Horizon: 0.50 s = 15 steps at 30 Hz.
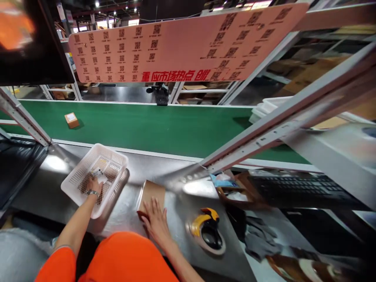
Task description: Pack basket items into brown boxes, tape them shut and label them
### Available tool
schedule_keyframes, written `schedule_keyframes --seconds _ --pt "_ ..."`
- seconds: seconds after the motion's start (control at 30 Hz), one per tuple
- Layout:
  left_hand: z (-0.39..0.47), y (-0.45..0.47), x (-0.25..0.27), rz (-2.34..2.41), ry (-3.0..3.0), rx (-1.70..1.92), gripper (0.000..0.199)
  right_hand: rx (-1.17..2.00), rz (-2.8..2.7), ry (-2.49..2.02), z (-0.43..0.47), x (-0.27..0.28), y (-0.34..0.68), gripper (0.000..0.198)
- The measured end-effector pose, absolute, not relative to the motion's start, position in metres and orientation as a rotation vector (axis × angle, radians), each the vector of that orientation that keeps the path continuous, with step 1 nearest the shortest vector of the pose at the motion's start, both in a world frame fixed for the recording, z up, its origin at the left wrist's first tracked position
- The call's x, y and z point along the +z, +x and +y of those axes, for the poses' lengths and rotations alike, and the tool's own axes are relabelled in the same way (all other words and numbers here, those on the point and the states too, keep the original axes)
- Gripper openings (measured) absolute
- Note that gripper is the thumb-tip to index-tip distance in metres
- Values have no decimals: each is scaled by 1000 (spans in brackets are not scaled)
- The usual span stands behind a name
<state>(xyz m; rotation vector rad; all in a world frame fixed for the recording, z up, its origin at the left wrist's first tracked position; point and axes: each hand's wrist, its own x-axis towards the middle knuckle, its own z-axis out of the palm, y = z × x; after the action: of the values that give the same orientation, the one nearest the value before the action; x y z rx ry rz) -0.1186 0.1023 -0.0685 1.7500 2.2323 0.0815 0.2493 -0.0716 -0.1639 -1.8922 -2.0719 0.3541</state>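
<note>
My left hand [94, 186] reaches down into a white perforated plastic basket [67, 185] on the metal workbench. Its thumb and fingers are around a small white packet [102, 177] with dark print, partly hidden by the hand. To the right of the basket, a brown cardboard box [155, 190] lies on the bench. My right hand [157, 221] rests on the near part of this box with the fingers spread and flat. A yellow and black tape dispenser [207, 231] with a roll of tape lies to the right of that hand.
Beyond the bench runs a green conveyor belt [176, 125], carrying a small labelled carton [71, 120] at left. A pink board [188, 47] with printed codes hangs above. Slanting metal posts flank the bench. A keyboard [305, 190] and grey gloves [261, 239] lie at right.
</note>
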Motion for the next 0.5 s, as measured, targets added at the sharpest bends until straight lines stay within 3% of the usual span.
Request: schedule_keyframes --seconds 0.1,0.3,0.5 --pt "99 -116 -70 2235 1755 64 62 340 -2091 -1873 -78 -170 256 64" --pt "105 -117 -62 2052 1855 73 47 246 -2048 -1889 -75 -165 253 63" --pt "109 -102 -39 1833 1990 208 50 378 -1933 -1939 -71 -134 244 62"
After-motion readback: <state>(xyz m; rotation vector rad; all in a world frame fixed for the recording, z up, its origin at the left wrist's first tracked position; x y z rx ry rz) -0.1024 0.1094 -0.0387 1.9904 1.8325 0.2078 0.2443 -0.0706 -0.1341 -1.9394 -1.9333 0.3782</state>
